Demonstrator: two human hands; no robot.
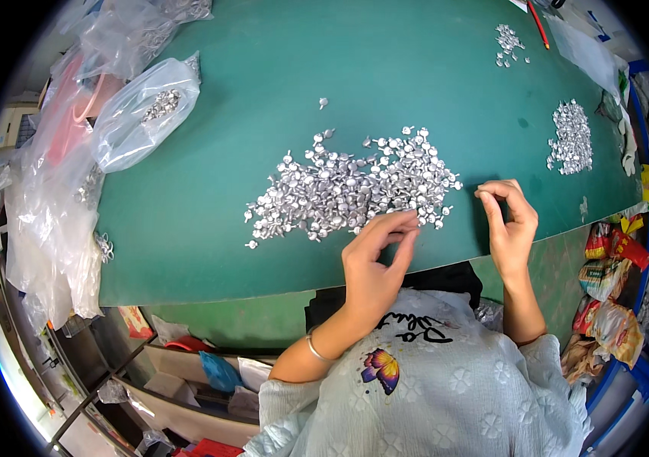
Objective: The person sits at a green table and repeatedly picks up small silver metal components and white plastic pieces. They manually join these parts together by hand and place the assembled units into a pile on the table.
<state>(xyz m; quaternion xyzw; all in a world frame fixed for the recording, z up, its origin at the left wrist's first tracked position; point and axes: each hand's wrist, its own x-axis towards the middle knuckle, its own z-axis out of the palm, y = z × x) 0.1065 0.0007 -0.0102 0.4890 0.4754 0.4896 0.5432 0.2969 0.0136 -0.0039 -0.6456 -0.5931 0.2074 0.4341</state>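
Note:
A wide heap of small silvery metal pieces (339,186), each with a round head and a short tab, lies on the green table (263,84). At the heap's near right edge is my left hand (374,263), its thumb and fingers drawn together close to the pieces. Whatever sits between those fingertips is too small to tell. My right hand (513,228) hovers right of the heap, apart from it, thumb and forefinger pinched. I cannot make out what that pinch holds. One stray piece (323,103) lies beyond the heap.
Toward the right edge lie a second pile of metal pieces (570,137) and a smaller group (507,44) farther back, near a red pen (539,27). At left, a clear plastic bag (130,126) holds more pieces, beside crumpled bags (50,228). Coloured packets (606,305) hang off the right side.

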